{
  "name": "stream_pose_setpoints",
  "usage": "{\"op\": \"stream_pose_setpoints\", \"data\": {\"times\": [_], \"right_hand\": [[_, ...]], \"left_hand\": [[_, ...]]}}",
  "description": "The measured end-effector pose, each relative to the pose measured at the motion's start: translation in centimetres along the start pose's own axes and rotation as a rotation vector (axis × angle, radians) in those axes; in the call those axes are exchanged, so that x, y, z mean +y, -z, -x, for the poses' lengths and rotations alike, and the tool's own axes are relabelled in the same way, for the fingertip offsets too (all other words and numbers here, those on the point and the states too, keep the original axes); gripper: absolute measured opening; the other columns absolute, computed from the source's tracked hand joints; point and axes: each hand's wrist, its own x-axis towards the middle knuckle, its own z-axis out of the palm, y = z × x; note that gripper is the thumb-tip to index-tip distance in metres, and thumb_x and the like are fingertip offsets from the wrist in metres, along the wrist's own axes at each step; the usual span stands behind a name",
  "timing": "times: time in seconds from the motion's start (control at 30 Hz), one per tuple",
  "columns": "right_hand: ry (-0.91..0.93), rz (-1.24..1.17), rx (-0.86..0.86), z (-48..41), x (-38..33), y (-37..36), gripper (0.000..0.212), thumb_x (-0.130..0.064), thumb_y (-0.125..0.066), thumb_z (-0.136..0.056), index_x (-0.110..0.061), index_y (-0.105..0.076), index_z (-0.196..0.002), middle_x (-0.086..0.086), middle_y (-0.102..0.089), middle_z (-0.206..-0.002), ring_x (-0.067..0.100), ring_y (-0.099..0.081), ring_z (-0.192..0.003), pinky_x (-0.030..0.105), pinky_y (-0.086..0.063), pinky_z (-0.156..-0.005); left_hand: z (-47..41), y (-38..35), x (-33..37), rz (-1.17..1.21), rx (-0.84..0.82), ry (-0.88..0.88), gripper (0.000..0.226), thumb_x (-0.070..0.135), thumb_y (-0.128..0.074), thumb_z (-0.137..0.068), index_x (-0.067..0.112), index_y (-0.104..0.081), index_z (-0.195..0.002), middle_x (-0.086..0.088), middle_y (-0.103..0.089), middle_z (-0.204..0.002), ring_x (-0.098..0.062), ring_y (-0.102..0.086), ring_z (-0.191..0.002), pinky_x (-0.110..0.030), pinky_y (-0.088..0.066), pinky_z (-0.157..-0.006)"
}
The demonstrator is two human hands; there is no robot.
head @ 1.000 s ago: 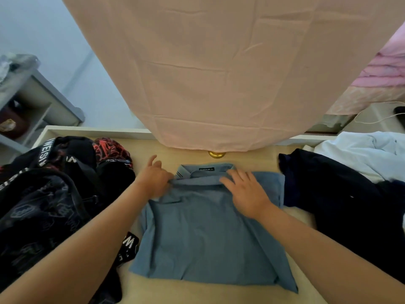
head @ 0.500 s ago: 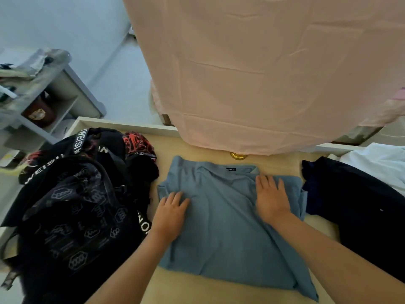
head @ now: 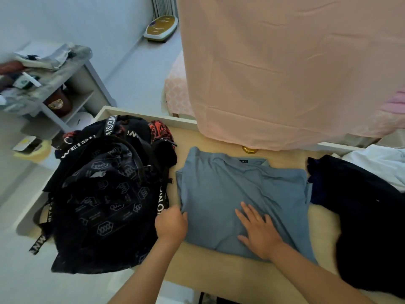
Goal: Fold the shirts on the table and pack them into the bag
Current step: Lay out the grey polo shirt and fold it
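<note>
A folded blue shirt (head: 236, 194) lies in the middle of the light wooden table (head: 219, 273), collar at the far side. My left hand (head: 172, 224) is curled at the shirt's near left edge, fingers closed on the fabric there. Flat on the shirt's near right part rests my right hand (head: 259, 233), fingers spread, holding nothing. A black patterned backpack (head: 103, 200) with white lettered straps sits at the table's left end, touching the shirt's left side. A dark navy garment (head: 361, 207) and a white one (head: 381, 163) lie at the right.
A pink cloth (head: 285, 73) hangs over the far side of the table, with a brass knob (head: 248, 149) under its hem. A grey shelf unit (head: 54, 84) with clutter stands on the floor at the left. A scale (head: 161, 29) lies on the floor beyond.
Both hands slid from the collar toward me along the shirt. The left hand went from flat on the cloth to curled at the left edge. The view swung left and tilted.
</note>
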Motion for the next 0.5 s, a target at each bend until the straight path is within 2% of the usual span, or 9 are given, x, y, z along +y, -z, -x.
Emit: {"op": "stream_pose_setpoints", "data": {"times": [0.1, 0.2, 0.27, 0.33, 0.4, 0.5], "right_hand": [[-0.047, -0.002, -0.076, 0.7, 2.0, 0.5, 0.086, -0.052, -0.050, -0.097, -0.037, 0.010, -0.156, -0.004, 0.030, -0.160, 0.017, 0.014, -0.152, 0.050, -0.013, -0.121], [-0.119, -0.008, -0.085, 1.6, 2.2, 0.6, 0.087, -0.044, -0.055, -0.097, -0.037, 0.010, -0.156, 0.004, 0.024, -0.163, 0.022, 0.010, -0.153, 0.048, -0.013, -0.122], [-0.127, -0.005, -0.059, 2.1, 1.1, 0.5, 0.090, -0.026, -0.056, -0.097, -0.034, 0.011, -0.156, 0.005, 0.030, -0.160, 0.025, 0.011, -0.152, 0.049, -0.011, -0.122], [-0.099, 0.021, -0.034, 2.7, -0.4, -0.1, 0.097, -0.009, -0.055, -0.090, -0.036, 0.012, -0.155, 0.004, 0.034, -0.158, 0.024, 0.014, -0.152, 0.052, -0.010, -0.121], [-0.081, 0.020, -0.071, 3.4, -1.6, -1.0, 0.100, -0.009, -0.054, -0.087, -0.041, 0.013, -0.154, 0.002, 0.034, -0.159, 0.022, 0.017, -0.151, 0.056, -0.012, -0.119], [-0.058, -0.019, -0.122, 4.3, -2.4, -2.0, 0.098, -0.013, -0.054, -0.086, -0.043, 0.010, -0.155, 0.000, 0.036, -0.158, 0.021, 0.020, -0.151, 0.054, -0.012, -0.120]], "left_hand": [[0.6, 0.1, -0.7, 0.419, -0.070, -0.002, 0.028, 0.035, -0.058, -0.093, 0.018, -0.048, -0.075, 0.000, -0.059, -0.082, -0.023, -0.058, -0.082, -0.035, -0.044, -0.071], [3.5, 0.0, -1.0, 0.689, -0.124, -0.079, 0.034, 0.027, -0.057, -0.097, 0.017, -0.039, -0.070, 0.004, -0.047, -0.068, -0.009, -0.046, -0.061, -0.023, -0.034, -0.053], [5.0, -0.6, -1.7, 0.689, -0.122, -0.101, 0.032, 0.030, -0.058, -0.097, 0.016, -0.041, -0.074, 0.004, -0.050, -0.067, -0.008, -0.048, -0.059, -0.020, -0.035, -0.051], [5.8, -1.2, -2.9, 0.616, -0.062, -0.064, 0.027, 0.031, -0.058, -0.097, 0.017, -0.042, -0.080, 0.003, -0.054, -0.071, -0.012, -0.055, -0.065, -0.025, -0.040, -0.055], [6.4, -1.6, -4.3, 0.454, -0.010, -0.020, 0.025, 0.031, -0.058, -0.096, 0.016, -0.039, -0.090, 0.002, -0.057, -0.078, -0.022, -0.061, -0.073, -0.034, -0.044, -0.059], [7.5, -1.8, -5.4, 0.235, 0.052, -0.036, 0.034, 0.022, -0.068, -0.087, 0.018, -0.040, -0.106, -0.001, -0.056, -0.098, -0.026, -0.062, -0.090, -0.037, -0.047, -0.068]]}}
